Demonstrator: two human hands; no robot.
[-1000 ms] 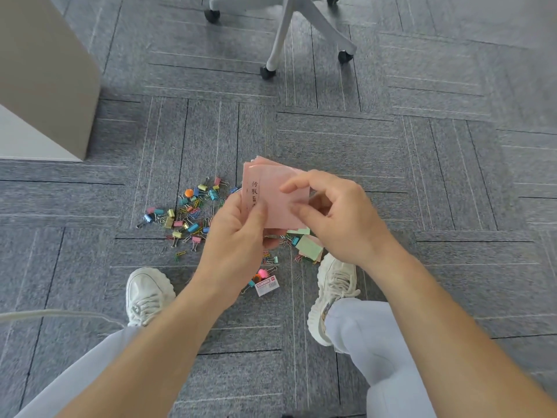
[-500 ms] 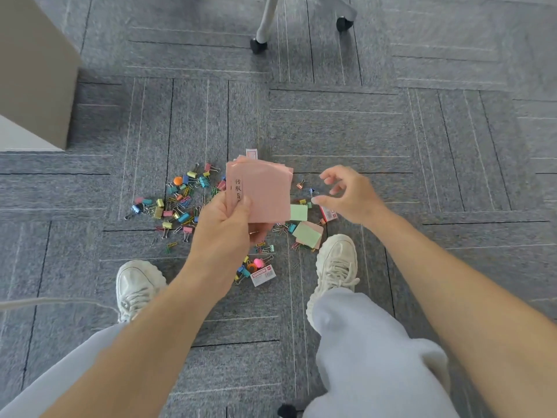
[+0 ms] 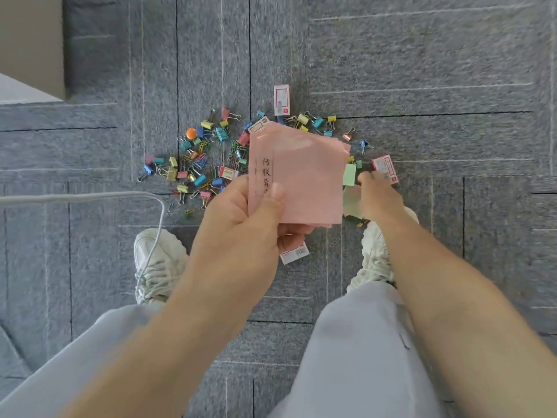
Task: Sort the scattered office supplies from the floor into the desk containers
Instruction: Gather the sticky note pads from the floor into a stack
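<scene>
My left hand point(image 3: 241, 218) grips a stack of pink sticky notes point(image 3: 304, 176) with dark writing, thumb on top, held above the floor. My right hand point(image 3: 379, 197) is down at the carpet beside a green sticky note point(image 3: 349, 175) and a pale green pad point(image 3: 351, 202); its fingers are hidden behind its back. Colourful binder clips point(image 3: 199, 164) and paper clips lie scattered on the grey carpet to the left. Small red-and-white staple boxes lie at the top point(image 3: 281, 99), the right point(image 3: 385, 168) and under my left hand point(image 3: 294, 253).
A beige desk side point(image 3: 30, 46) stands at the upper left. A white cable point(image 3: 90, 197) runs in from the left and curves down over my left shoe point(image 3: 156, 263). My right shoe point(image 3: 373, 260) is planted just below the green pad. An orange round piece point(image 3: 191, 133) lies among the clips.
My right hand let go of the pink stack and dropped to the floor by the green notes. The left hand keeps the stack. The view tilted down and closer.
</scene>
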